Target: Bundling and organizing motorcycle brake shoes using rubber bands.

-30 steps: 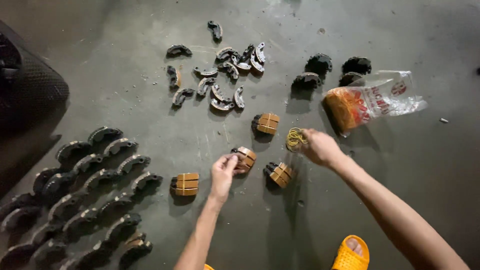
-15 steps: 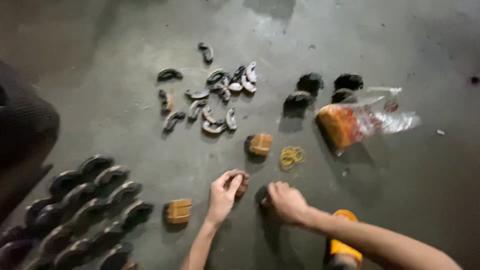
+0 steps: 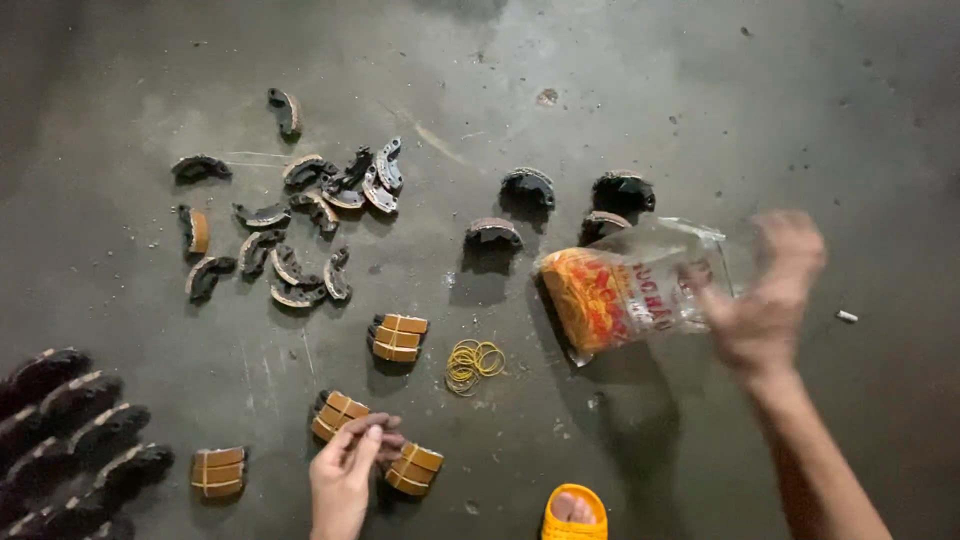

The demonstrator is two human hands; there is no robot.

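Between the left hand's (image 3: 345, 478) fingers a rubber band seems pinched beside two banded brake-shoe bundles (image 3: 412, 468) on the floor, while the blurred right hand (image 3: 768, 295), grip unclear, is raised by the plastic bag (image 3: 625, 290).

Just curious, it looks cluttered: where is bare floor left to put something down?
Bare floor runs along the top, above the scattered curved pieces, and at lower right beyond the right hand. It is crowded between the banded bundles, rubber bands and left hand.
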